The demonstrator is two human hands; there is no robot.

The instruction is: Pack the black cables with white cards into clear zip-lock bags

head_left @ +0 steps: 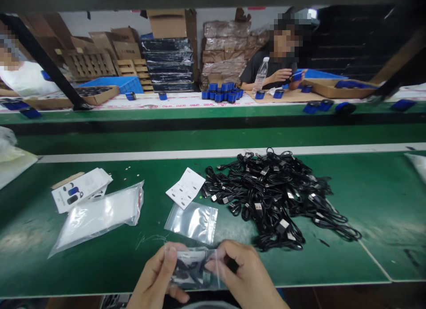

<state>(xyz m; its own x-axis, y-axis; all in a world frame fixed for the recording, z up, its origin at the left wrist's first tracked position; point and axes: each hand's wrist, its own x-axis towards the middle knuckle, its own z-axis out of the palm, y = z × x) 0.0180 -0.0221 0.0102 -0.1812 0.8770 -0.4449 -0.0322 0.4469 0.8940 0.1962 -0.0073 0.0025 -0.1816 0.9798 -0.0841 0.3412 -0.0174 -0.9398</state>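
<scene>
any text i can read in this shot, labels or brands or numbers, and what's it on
None can be read with confidence.
Red repeated print on the white strip along the far table: too blurred.
White card by the cable pile: marks too small.
White leaflets: pictures only, print too small.
Bag held by the left hand and right hand: no text visible.

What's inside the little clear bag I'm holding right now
A coiled black cable shows through the small clear bag, pinched between left hand and right hand. Fingers cover both ends, so its connectors stay hidden.
</scene>
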